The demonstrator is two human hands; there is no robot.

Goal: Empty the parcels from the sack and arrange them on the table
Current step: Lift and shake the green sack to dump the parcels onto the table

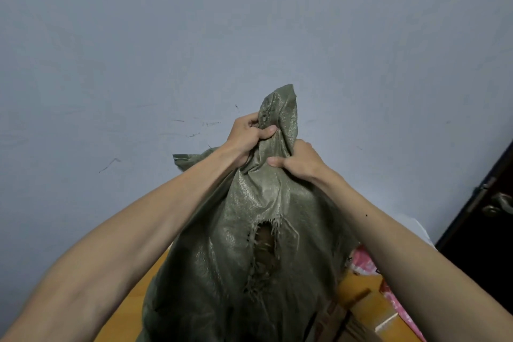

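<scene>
Head: sack (222, 258) in left hand (249, 139), right hand (298, 165)

left forearm (138, 236): bare along all that shows | left hand (245, 140): bare, thumbnail short and plain | right hand (301, 165): bare, thumbnail short | right forearm (388, 233): bare, one small dark dot

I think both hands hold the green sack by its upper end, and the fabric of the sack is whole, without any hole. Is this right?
Not entirely. In the head view the left hand and the right hand do hold the green sack by its upper end, but the fabric is not whole: a frayed torn hole opens in the middle of its front.
</scene>
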